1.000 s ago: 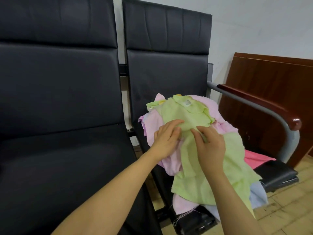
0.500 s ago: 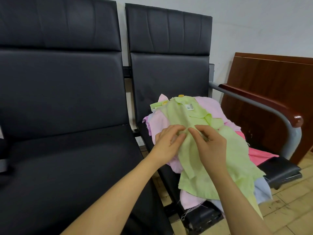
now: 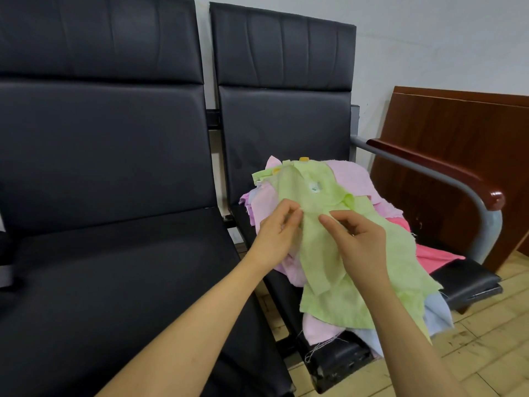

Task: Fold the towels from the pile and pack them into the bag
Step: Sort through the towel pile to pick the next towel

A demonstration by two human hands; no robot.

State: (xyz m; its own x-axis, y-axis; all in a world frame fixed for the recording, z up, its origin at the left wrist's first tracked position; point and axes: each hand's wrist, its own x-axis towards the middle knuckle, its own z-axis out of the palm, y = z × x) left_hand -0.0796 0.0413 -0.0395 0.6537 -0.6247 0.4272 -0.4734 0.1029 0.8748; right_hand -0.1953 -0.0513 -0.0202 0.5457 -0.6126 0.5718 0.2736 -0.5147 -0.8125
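Both hands are on the top green towel (image 3: 323,270) of the pile (image 3: 352,179) sitting on the right-hand chair (image 3: 286,116) — left hand (image 3: 276,239) pinching its edge with curled fingers, right hand (image 3: 359,242) pinching a fold just beside it. Pink and blue towels underneath.

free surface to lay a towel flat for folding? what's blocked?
Free: the left chair seat, bare black cushion between its backrest and the gap to the right chair. Crowded: the right chair seat is covered by the towel pile; only its front right corner by the armrest shows. Both hands pinch the green towel there.
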